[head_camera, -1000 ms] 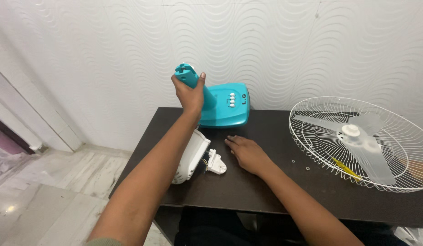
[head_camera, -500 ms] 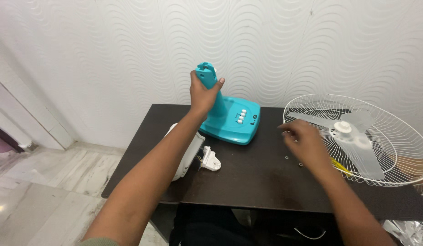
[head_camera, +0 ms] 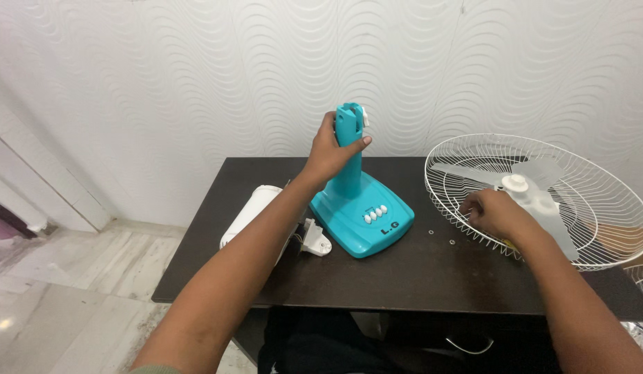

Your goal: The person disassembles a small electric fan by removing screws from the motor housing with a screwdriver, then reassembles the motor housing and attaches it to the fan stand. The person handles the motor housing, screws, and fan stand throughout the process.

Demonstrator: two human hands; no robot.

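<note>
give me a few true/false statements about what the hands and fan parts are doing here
1. The left hand grips the upright neck of the teal fan stand. True.
2. The right hand rests on the stand's buttons. False: it is at the rim of the white wire fan guard.
3. The guard lies on the dark table. True.
4. The white motor housing sits right of the stand. False: it lies to its left.

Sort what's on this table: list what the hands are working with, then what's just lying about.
In hand:
- teal fan stand, gripped by left hand
- wire fan guard with blades, touched by right hand

Lying about:
- white motor housing
- small white part
- washers
</note>
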